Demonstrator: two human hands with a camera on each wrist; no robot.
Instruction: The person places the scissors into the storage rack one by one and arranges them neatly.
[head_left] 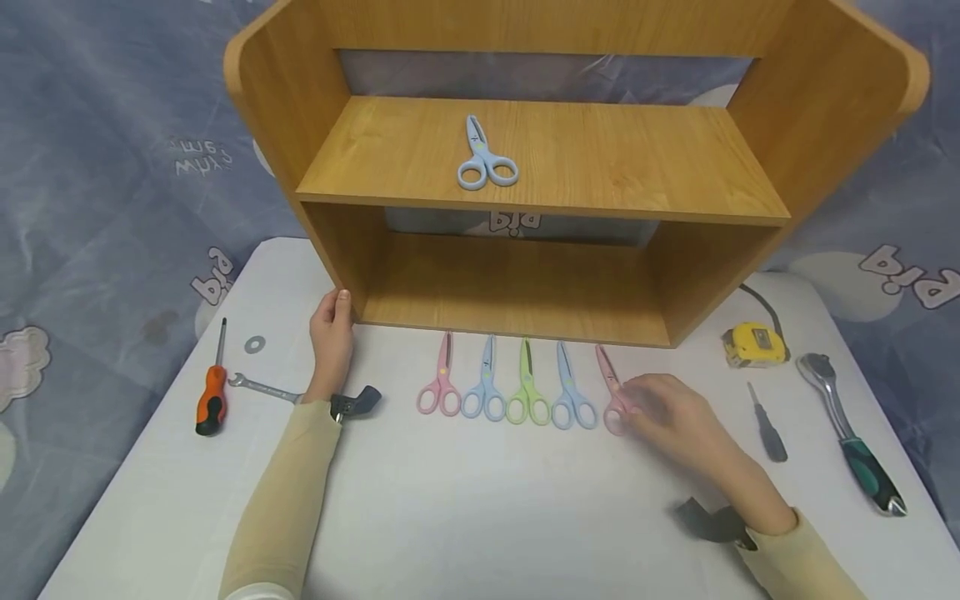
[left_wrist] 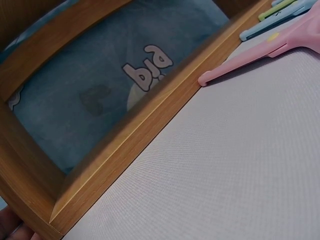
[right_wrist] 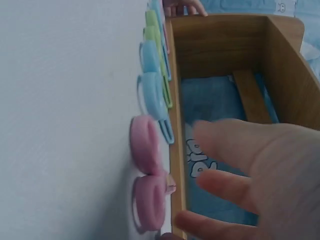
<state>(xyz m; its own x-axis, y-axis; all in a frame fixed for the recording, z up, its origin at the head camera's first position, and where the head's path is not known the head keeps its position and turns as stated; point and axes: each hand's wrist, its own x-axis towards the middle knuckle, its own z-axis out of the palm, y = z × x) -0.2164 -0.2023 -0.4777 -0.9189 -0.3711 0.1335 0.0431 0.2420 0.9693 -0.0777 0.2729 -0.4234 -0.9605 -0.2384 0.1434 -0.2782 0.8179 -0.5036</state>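
Observation:
In the head view my left hand rests against the lower left side of a wooden shelf. Its fingers touch the outer face of the panel, with the thumb along the front edge. My right hand, slightly blurred, reaches toward the rightmost pink scissors, fingertips right at the handle loop. The right wrist view shows those fingers spread beside the loops. To the left lie blue scissors, green scissors, more blue scissors and pink scissors. Light-blue scissors lie on the upper board.
At left are an orange screwdriver, a washer and a wrench. A yellow tape measure, a small grey screwdriver and a green-handled ratchet lie at right. The scissor tips point at the shelf's front edge.

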